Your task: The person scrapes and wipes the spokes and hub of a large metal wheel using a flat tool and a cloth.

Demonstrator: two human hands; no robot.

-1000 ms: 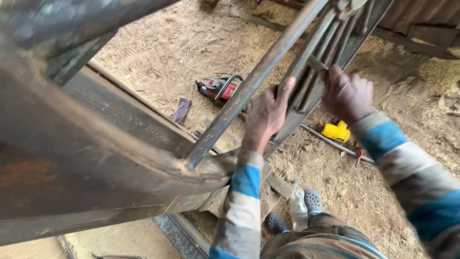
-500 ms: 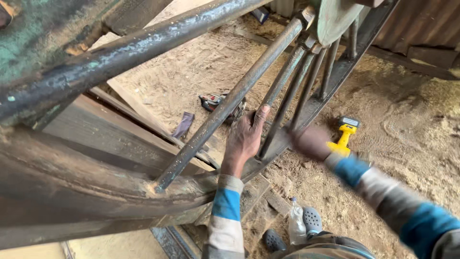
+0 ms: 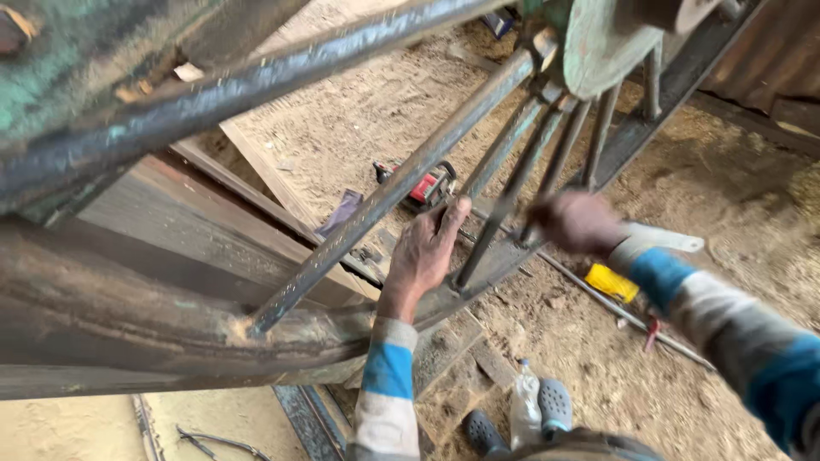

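Gripping wheel spokes — both hands

- There is only one camera. It sits on the person's head.
- It looks down, past a big metal wheel that is very close, to the sandy floor far below.
- Both arms reach out from the bottom edge.
- No other view shares this scene.

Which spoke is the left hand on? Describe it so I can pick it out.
Start at the big rusty wheel rim lower left and follow the spokes up toward the green hub. The left hand rests on the thick spoke, the longest and nearest the camera; the others, by the blurred right hand, are thinner.
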